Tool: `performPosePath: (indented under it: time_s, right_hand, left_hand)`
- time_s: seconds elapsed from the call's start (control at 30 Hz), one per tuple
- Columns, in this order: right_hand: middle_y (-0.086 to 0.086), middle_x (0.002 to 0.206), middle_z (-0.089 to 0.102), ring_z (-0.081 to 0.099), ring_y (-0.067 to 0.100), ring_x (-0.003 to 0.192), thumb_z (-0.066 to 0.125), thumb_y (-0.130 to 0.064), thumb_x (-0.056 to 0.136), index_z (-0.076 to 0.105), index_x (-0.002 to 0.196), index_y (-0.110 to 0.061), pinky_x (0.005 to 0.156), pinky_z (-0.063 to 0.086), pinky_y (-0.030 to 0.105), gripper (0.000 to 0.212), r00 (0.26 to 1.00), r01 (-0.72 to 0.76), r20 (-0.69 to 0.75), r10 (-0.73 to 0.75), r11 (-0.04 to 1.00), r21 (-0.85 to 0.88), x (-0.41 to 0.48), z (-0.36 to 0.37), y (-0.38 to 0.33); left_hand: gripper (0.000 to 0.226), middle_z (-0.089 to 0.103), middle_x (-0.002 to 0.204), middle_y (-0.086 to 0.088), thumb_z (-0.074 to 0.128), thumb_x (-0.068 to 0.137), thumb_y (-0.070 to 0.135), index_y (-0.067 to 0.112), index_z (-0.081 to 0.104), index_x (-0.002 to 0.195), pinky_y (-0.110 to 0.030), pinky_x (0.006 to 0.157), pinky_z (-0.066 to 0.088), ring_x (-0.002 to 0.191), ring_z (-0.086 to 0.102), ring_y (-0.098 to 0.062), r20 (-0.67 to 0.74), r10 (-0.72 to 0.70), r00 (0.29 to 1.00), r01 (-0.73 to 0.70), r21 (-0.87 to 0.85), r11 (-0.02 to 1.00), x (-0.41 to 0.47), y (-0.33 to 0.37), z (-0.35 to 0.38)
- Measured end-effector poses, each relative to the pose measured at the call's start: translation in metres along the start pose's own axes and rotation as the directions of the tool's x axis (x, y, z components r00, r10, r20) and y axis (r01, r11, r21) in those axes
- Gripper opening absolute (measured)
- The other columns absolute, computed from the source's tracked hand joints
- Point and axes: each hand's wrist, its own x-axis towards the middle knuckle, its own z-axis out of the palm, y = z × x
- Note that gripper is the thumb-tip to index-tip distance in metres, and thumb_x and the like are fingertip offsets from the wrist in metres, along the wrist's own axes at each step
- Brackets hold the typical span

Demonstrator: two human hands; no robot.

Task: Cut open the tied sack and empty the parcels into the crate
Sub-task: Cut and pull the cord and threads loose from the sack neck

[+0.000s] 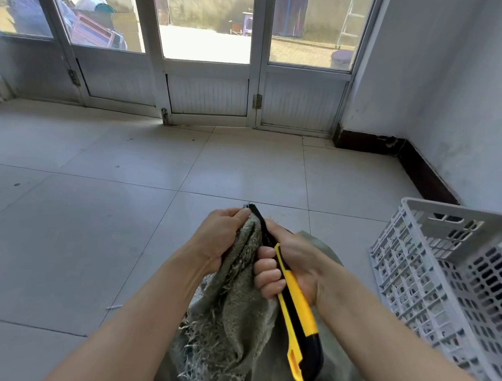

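While the left hand (221, 236) is curled tight round the bunched neck of a grey-green woven sack (233, 310), the right hand (285, 266) is wrapped in a fist round a yellow and black utility knife (299, 316). The two hands are close together, with only the gathered cloth between them, and the right-hand knuckles press against the sack's neck. The knife lies slanted: its black and yellow tail sticks out below the right hand, toward the person, and its black front end runs up along the right side of the neck to a tip just beyond the left fingertips. Whether the blade is out is too small to tell, and so is any tie at that spot.

Below both hands the sack widens and hangs between the forearms, with a frayed, stringy edge trailing under the left wrist. Its lower part bulges out behind the right wrist. What it holds is hidden.

To the right of the right hand, apart from it, a white plastic crate (449, 268) with slotted walls sits on the pale tiled floor (90, 206), its open inside showing. A small pale scrap (113, 307) lies on the tiles to the left of the left forearm.

Well beyond the hands stand glazed doors (209, 65) with white frames. To the far right of them a grey wall (465, 87) carries a dark skirting strip (421, 172).
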Motion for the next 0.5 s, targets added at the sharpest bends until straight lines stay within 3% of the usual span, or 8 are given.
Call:
performPosePath:
  time_s: [0.07,0.1,0.13,0.17,0.2,0.23,0.4,0.5]
  right_hand:
    - [-0.001,0.045,0.035,0.033,0.012,0.034,0.041,-0.070,0.087,0.037,0.048,-0.018,0.033,0.025,0.017,0.065,0.980,0.105,-0.151,-0.129,0.981,-0.160,0.002,0.003,0.001]
    - [0.000,0.048,0.040,0.037,0.014,0.037,0.039,-0.071,0.086,0.038,0.050,-0.018,0.036,0.027,0.021,0.064,0.921,0.177,-0.247,-0.302,0.888,-0.425,0.002,0.003,0.003]
    - [0.001,0.052,0.047,0.042,0.017,0.043,0.036,-0.071,0.087,0.040,0.051,-0.019,0.042,0.030,0.025,0.063,0.791,0.147,-0.303,-0.531,0.646,-0.749,-0.001,0.002,0.007]
    - [0.003,0.059,0.053,0.045,0.020,0.051,0.031,-0.070,0.089,0.040,0.055,-0.019,0.048,0.032,0.029,0.062,0.646,0.010,-0.229,-0.728,0.309,-0.951,-0.004,0.001,0.009]
    - [0.003,0.067,0.056,0.047,0.022,0.059,0.026,-0.069,0.090,0.040,0.059,-0.019,0.053,0.033,0.031,0.060,0.556,-0.141,-0.108,-0.824,0.034,-0.989,-0.007,0.001,0.010]
    - [0.003,0.071,0.056,0.046,0.024,0.065,0.023,-0.068,0.090,0.039,0.063,-0.019,0.057,0.033,0.032,0.059,0.515,-0.203,-0.028,-0.857,-0.090,-0.975,-0.009,-0.003,0.010]
    - [-0.001,0.056,0.047,0.046,0.019,0.057,0.025,-0.069,0.089,0.040,0.053,-0.017,0.050,0.030,0.034,0.064,0.608,-0.067,-0.042,-0.793,0.001,-0.998,-0.003,-0.023,0.000]
    - [0.000,0.051,0.043,0.042,0.017,0.052,0.028,-0.067,0.090,0.036,0.049,-0.016,0.048,0.028,0.033,0.066,0.611,-0.032,-0.011,-0.792,-0.011,-0.999,-0.001,-0.029,-0.004]
  left_hand:
    - [0.026,0.063,0.074,-0.014,0.046,0.099,0.019,0.002,0.064,0.089,-0.029,0.060,0.050,0.061,0.059,-0.021,-0.014,0.003,1.000,-0.003,0.015,1.000,-0.001,-0.001,-0.001]
    - [0.026,0.064,0.073,-0.014,0.046,0.099,0.018,0.002,0.064,0.089,-0.030,0.060,0.052,0.061,0.060,-0.022,-0.025,-0.009,1.000,0.010,0.013,1.000,-0.001,-0.002,-0.002]
    - [0.026,0.066,0.073,-0.014,0.047,0.099,0.017,0.001,0.066,0.090,-0.030,0.060,0.054,0.061,0.062,-0.023,-0.035,-0.028,0.999,0.029,0.021,0.999,-0.002,-0.003,-0.004]
    - [0.026,0.067,0.073,-0.014,0.048,0.098,0.016,0.001,0.067,0.092,-0.030,0.058,0.054,0.062,0.063,-0.024,-0.040,-0.048,0.998,0.050,0.042,0.998,-0.003,-0.005,-0.005]
    - [0.026,0.068,0.074,-0.013,0.048,0.098,0.016,0.001,0.068,0.094,-0.029,0.057,0.054,0.062,0.064,-0.023,-0.036,-0.064,0.997,0.066,0.063,0.996,-0.004,-0.007,-0.007]
    - [0.026,0.069,0.075,-0.013,0.048,0.098,0.016,0.002,0.069,0.094,-0.028,0.056,0.054,0.063,0.065,-0.023,-0.025,-0.074,0.997,0.076,0.066,0.995,-0.005,-0.008,-0.008]
    - [0.020,0.069,0.079,-0.013,0.055,0.095,0.017,0.003,0.069,0.092,-0.027,0.058,0.055,0.065,0.065,-0.022,-0.046,0.011,0.999,-0.008,0.068,0.998,-0.003,-0.011,-0.004]
    - [0.012,0.069,0.077,-0.011,0.059,0.092,0.011,0.006,0.069,0.090,-0.028,0.059,0.055,0.064,0.066,-0.021,-0.070,0.044,0.997,-0.044,0.012,0.999,-0.001,-0.010,-0.005]
